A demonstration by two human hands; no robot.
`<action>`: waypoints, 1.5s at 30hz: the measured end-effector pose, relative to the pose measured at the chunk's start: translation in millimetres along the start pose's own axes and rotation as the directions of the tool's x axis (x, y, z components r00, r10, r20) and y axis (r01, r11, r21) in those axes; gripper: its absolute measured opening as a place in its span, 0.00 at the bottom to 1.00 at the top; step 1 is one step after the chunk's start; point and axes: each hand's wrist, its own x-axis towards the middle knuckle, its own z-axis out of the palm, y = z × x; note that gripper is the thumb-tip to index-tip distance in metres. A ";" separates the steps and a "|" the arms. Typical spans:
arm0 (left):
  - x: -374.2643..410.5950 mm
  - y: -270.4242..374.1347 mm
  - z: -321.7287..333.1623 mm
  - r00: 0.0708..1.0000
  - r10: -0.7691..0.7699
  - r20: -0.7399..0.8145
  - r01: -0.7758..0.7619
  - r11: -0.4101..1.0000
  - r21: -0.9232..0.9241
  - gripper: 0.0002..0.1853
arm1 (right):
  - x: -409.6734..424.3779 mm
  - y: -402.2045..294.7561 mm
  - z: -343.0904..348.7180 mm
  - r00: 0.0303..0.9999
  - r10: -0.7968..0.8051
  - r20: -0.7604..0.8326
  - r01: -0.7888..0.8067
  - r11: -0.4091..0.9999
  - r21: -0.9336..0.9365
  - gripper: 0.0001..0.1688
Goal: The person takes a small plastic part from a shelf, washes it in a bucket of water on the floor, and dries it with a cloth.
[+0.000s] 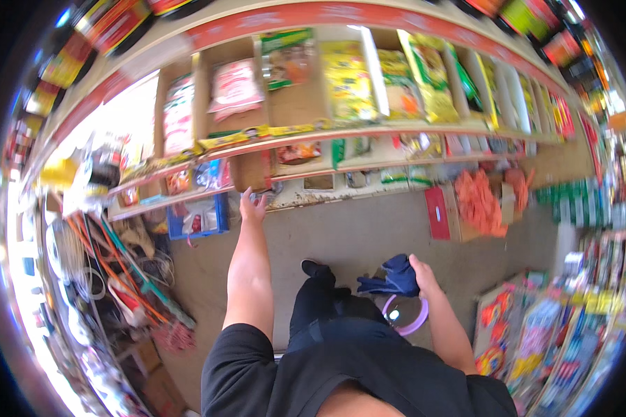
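Note:
My left hand [252, 205] reaches forward to the front of a cardboard box [250, 171] on a lower store shelf; its fingers are apart, and whether they touch the box is unclear. In my right hand [422, 273] is a bunched dark blue cloth [396, 277], held low at my right side. Just below the cloth a round purple-rimmed basin or bucket [415, 327] stands on the floor, partly hidden by my body. Above my left hand, packets fill cardboard compartments, among them a pink and white packet [236, 86] and yellow packets [348, 78].
A blue crate [198, 221] sits under the shelf at the left. Mops and long-handled tools [141, 276] lean nearby. A red and brown carton [445, 216] with orange mesh bags [481, 203] stands on the floor ahead at the right. Stocked racks line both sides.

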 end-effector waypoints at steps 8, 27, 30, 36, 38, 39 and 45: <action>-150.0 -87.5 53.6 0.845 -0.532 -0.043 0.523 0.841 -0.140 0.25 | -83.2 57.1 -61.6 0.981 0.088 -0.170 0.002 0.883 0.469 0.30; -324.2 -278.6 197.7 0.409 -0.912 0.014 0.316 0.156 0.936 0.23 | -81.7 291.5 -258.9 0.399 0.133 -0.907 -0.041 0.991 0.127 0.33; -322.5 -296.3 209.6 0.426 -0.904 -0.036 0.249 0.079 0.965 0.24 | -65.7 331.3 -268.9 0.235 0.129 -0.963 -0.350 0.936 0.040 0.39; -324.4 -313.4 205.0 0.488 -0.864 -0.126 0.175 -0.044 0.984 0.25 | -39.0 388.8 -279.8 0.192 0.093 -0.977 -0.267 0.963 0.039 0.33; -322.4 -315.6 191.0 0.539 -0.834 -0.113 0.170 -0.024 0.985 0.24 | -34.7 369.8 -279.1 0.259 0.190 -0.947 -0.300 0.948 0.109 0.30; -325.0 -315.6 185.8 0.547 -0.830 -0.109 0.159 -0.025 0.987 0.24 | -40.3 357.7 -277.7 0.268 0.247 -0.931 -0.326 0.933 0.154 0.28; -338.1 -325.2 155.4 0.558 -0.825 -0.088 0.126 -0.020 0.992 0.22 | 1.7 438.5 -289.5 0.200 0.201 -0.959 -0.212 0.964 0.158 0.23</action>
